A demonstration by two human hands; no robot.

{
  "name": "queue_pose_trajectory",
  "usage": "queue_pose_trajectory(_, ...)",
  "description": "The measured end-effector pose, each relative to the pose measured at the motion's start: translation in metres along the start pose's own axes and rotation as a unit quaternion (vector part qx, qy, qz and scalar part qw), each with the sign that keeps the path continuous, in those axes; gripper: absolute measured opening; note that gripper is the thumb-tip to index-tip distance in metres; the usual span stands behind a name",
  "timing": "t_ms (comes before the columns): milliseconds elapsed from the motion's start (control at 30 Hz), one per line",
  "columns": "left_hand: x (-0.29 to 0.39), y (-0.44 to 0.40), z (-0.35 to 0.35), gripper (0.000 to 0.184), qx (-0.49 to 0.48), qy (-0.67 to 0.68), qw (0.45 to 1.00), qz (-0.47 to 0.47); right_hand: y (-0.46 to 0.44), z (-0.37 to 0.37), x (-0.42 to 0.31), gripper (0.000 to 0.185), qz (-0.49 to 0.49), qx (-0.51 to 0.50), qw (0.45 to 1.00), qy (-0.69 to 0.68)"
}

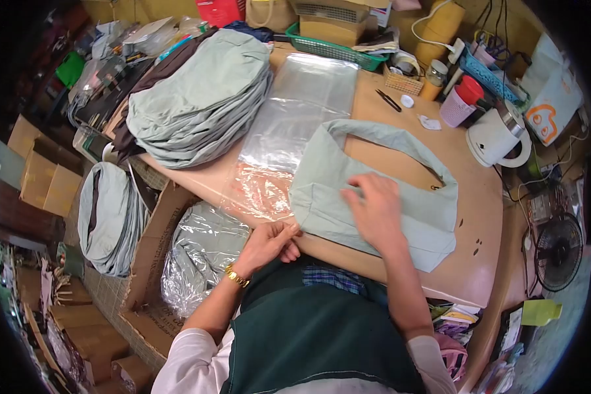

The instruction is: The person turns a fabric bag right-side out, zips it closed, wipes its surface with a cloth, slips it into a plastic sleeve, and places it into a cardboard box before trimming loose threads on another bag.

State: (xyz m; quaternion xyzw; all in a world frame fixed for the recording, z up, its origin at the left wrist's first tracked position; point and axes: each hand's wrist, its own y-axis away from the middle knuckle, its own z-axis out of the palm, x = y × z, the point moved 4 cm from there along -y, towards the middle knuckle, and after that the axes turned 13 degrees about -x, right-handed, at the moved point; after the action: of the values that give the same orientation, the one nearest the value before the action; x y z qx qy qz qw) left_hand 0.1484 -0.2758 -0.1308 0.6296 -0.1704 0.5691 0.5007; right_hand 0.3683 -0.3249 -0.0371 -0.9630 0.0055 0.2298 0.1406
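A pale grey-green cloth shoulder bag [374,164] lies flat on the table in front of me, its wide strap loop pointing away. My left hand [270,248] pinches the bag's near left corner between thumb and fingers at the table edge. Over the middle of the bag is my right hand [376,207], slightly blurred, its fingers loosely bent and apart with nothing in them. Whether its fingertips press on the cloth I cannot tell. Clear plastic sleeves [289,125] lie flat to the left of the bag, partly beneath its edge.
A tall stack of similar folded bags [200,98] sits at the back left. Below the table edge, a cardboard box [148,262] holds plastic-wrapped bags [200,256]. Black thread snips [388,100], a pink cup [456,110] and a white kettle [491,138] stand or lie at right.
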Motion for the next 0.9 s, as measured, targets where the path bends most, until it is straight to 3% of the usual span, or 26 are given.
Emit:
queue_pose_trajectory(100,0.0,-0.007,0.004,0.043,0.021,0.063,0.997,0.024,-0.038,0.028,-0.019,0.02,-0.04,-0.047,0.998,-0.009)
queue_pose_trajectory(167,0.001,-0.012,0.006,0.039,0.028,0.085,0.996,0.019,-0.05,0.041,-0.025,0.023,-0.043,-0.154,0.987,-0.025)
queue_pose_trajectory(433,-0.021,-0.026,0.005,0.036,0.031,0.116,0.987,0.102,-0.051,0.045,-0.016,0.027,-0.046,-0.098,0.994,-0.029)
queue_pose_trajectory(500,-0.003,-0.011,-0.005,0.032,0.014,-0.076,0.997,0.023,-0.049,0.036,-0.012,0.026,-0.035,-0.093,0.995,-0.024)
queue_pose_trajectory(533,0.002,-0.003,-0.012,0.032,0.082,-0.146,0.986,0.003,-0.044,0.02,-0.01,0.032,-0.014,-0.115,0.992,-0.055)
queue_pose_trajectory(567,0.01,0.002,-0.013,0.032,0.071,-0.152,0.986,0.001,-0.036,0.008,-0.007,0.042,0.01,-0.136,0.987,-0.088)
queue_pose_trajectory(600,0.033,0.015,-0.017,0.04,0.194,-0.297,0.925,0.135,-0.026,-0.003,-0.001,0.042,0.022,-0.132,0.987,-0.088)
queue_pose_trajectory(633,0.056,0.031,-0.01,0.049,0.306,-0.419,0.812,0.266,-0.014,-0.012,0.003,0.051,0.003,-0.148,0.984,-0.097)
queue_pose_trajectory(700,0.098,0.023,0.016,0.061,0.285,-0.447,0.751,0.393,0.004,-0.021,0.015,0.061,-0.005,-0.163,0.981,-0.102)
queue_pose_trajectory(733,0.11,0.013,0.026,0.061,0.273,-0.445,0.755,0.396,0.011,-0.02,0.02,0.063,-0.029,-0.172,0.983,-0.054)
queue_pose_trajectory(767,0.121,0.001,0.042,0.059,0.235,-0.527,0.72,0.386,0.018,-0.022,0.024,0.064,-0.051,-0.179,0.982,-0.007)
queue_pose_trajectory(800,0.125,-0.01,0.05,0.059,0.207,-0.566,0.699,0.385,0.024,-0.031,0.03,0.064,-0.036,-0.174,0.984,-0.004)
queue_pose_trajectory(833,0.13,-0.02,0.057,0.058,0.178,-0.602,0.676,0.385,0.031,-0.038,0.039,0.059,0.02,-0.246,0.968,0.039)
queue_pose_trajectory(867,0.126,-0.036,0.058,0.054,0.095,-0.646,0.688,0.316,0.041,-0.044,0.05,0.054,0.078,-0.317,0.942,0.079)
queue_pose_trajectory(900,0.119,-0.048,0.06,0.051,0.011,-0.684,0.687,0.244,0.052,-0.054,0.061,0.054,0.098,-0.312,0.942,0.08)
